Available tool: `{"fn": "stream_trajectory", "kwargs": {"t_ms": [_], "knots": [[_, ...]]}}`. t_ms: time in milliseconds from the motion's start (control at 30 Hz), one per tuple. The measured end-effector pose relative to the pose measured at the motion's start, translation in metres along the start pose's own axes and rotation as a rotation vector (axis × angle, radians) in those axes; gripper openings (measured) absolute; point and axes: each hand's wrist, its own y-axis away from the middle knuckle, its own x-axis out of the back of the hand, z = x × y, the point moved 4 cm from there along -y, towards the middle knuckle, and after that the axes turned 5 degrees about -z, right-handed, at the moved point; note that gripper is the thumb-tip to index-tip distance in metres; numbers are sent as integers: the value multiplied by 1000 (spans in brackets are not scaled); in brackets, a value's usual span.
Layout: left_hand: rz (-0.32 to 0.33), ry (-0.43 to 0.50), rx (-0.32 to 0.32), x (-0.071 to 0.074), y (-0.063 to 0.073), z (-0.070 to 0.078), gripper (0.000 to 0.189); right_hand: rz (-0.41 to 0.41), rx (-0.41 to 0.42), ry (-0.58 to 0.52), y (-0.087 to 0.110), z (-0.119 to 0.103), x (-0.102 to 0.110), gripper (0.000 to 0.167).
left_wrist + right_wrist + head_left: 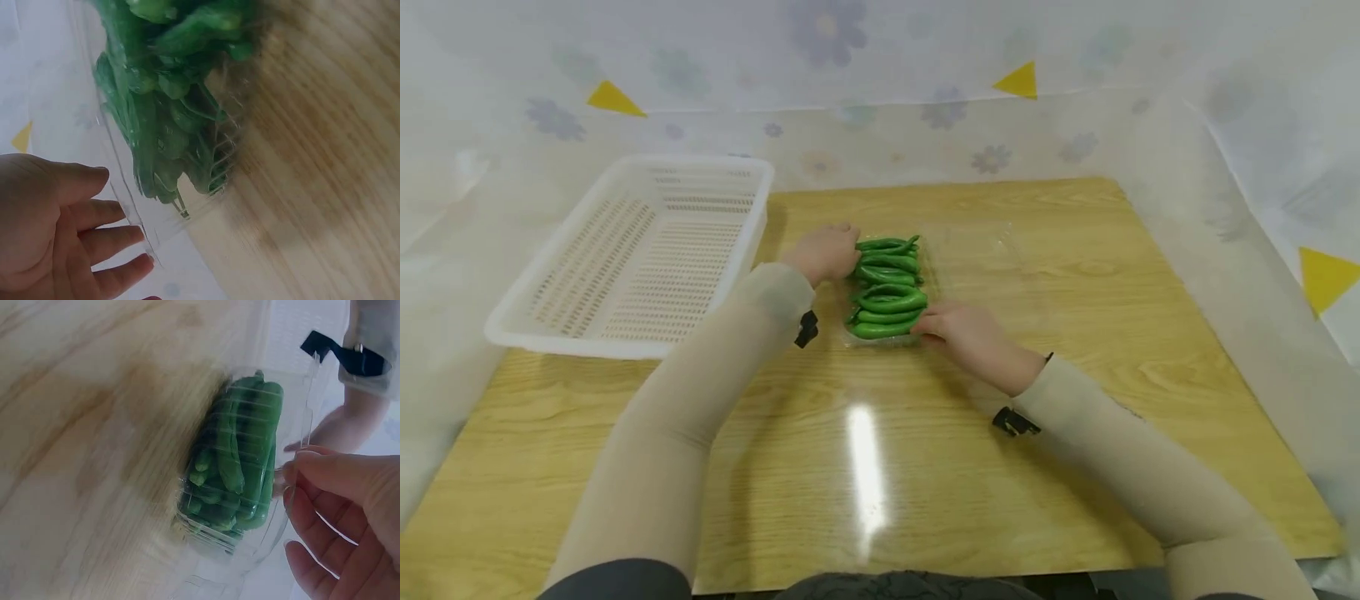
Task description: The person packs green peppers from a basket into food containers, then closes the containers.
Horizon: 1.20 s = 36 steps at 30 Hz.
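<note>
Green peppers lie in rows inside a clear plastic box on the table. The box's clear lid lies folded out to the right, faint against the wood. My left hand is at the box's far left side; in the left wrist view its fingers are loosely extended along the rim. At the near right corner is my right hand, its thumb and index finger pinching the box's edge, close to the nearest pepper.
A white slotted plastic basket stands on the left of the wooden table, and no contents show in it. Pale flowered sheeting with yellow triangles rises behind and beside the table.
</note>
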Motion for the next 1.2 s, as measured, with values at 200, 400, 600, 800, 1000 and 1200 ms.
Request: {"fn": "stream_trajectory", "kwargs": {"t_ms": [200, 400, 600, 800, 1000, 1200], "knots": [[88, -56, 48, -8, 11, 6, 48, 9, -15, -14, 14, 16, 6, 12], [127, -75, 46, -12, 28, 14, 43, 28, -130, 1, 28, 34, 15, 12], [172, -114, 29, -21, 43, 18, 32, -27, -348, 15, 38, 51, 20, 18], [225, -132, -15, -32, 59, 19, 23, -25, -396, 17, 36, 57, 19, 25], [293, -105, -41, -38, 71, 19, 15, -8, -404, 6, 31, 59, 19, 25], [378, -100, -77, -42, 85, 21, 17, -10, -393, 25, 24, 63, 17, 25]]}}
